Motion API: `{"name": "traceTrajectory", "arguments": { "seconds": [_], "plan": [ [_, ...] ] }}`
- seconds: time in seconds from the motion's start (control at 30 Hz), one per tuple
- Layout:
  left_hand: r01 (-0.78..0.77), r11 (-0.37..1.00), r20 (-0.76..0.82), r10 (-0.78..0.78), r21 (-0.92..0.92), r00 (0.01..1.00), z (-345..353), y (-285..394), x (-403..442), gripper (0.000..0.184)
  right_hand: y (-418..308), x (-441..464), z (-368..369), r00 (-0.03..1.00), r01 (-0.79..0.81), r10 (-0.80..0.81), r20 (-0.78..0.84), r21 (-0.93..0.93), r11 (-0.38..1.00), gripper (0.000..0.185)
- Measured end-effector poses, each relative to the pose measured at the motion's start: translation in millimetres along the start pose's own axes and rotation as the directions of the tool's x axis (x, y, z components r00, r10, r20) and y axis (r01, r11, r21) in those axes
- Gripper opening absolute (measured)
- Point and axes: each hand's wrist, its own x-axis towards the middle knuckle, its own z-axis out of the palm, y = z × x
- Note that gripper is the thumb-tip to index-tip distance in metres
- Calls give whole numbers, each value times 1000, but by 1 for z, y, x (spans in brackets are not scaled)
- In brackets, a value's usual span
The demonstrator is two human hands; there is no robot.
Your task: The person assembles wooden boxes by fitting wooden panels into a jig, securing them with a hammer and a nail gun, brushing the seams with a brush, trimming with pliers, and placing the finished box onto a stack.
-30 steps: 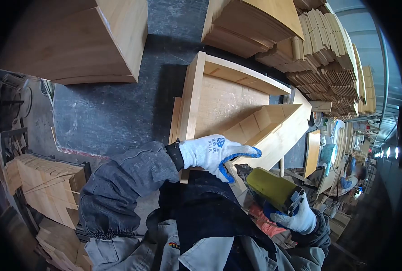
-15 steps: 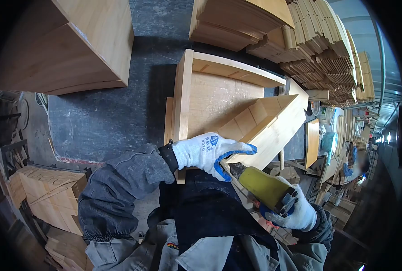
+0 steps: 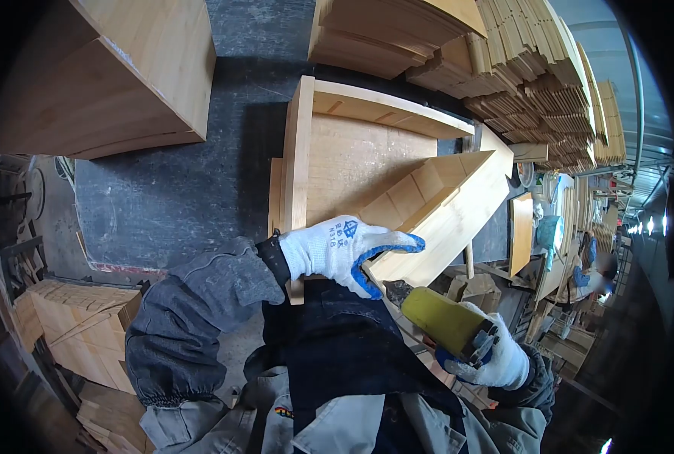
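My left hand (image 3: 340, 250), in a white glove with blue palm, is closed on the near corner of a slanted wooden box (image 3: 443, 219). The box leans inside a larger wooden frame (image 3: 300, 151) with a flat panel in it. In my right hand (image 3: 496, 359), also gloved, is a yellow-green power tool (image 3: 441, 318). Its dark tip is at the near end of the slanted box, just beside my left fingertips; whether it touches the wood is unclear.
A dark worktop (image 3: 163, 197) lies beneath. At the upper left stands a large wooden box (image 3: 147, 68). Stacked wooden boards (image 3: 533, 91) fill the upper right. More wooden pieces (image 3: 79, 325) are at the lower left. A person (image 3: 586, 276) is in the right background.
The view has shifted, so the worktop, boxes and stacks appear farther left. My right hand and the tool have tilted slightly, the tip staying near the box's end. My left hand keeps its hold.
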Motion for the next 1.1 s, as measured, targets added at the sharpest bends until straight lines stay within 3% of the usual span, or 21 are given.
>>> {"name": "traceTrajectory", "arguments": {
  "seconds": [0.1,0.53,1.1],
  "plan": [
    [-4,1000,4,4,1,1000,0,0,0,92,-7,-2,-4,999,-29,32,36,-79,996,63],
    [-47,998,-13,48,39,999,1,1,2,94,-9,-24,-7,966,-251,253,51,-44,967,60],
    [-17,999,28,15,52,999,3,-3,4,98,19,-38,1,999,-37,37,32,-15,999,64]
  ]
}}
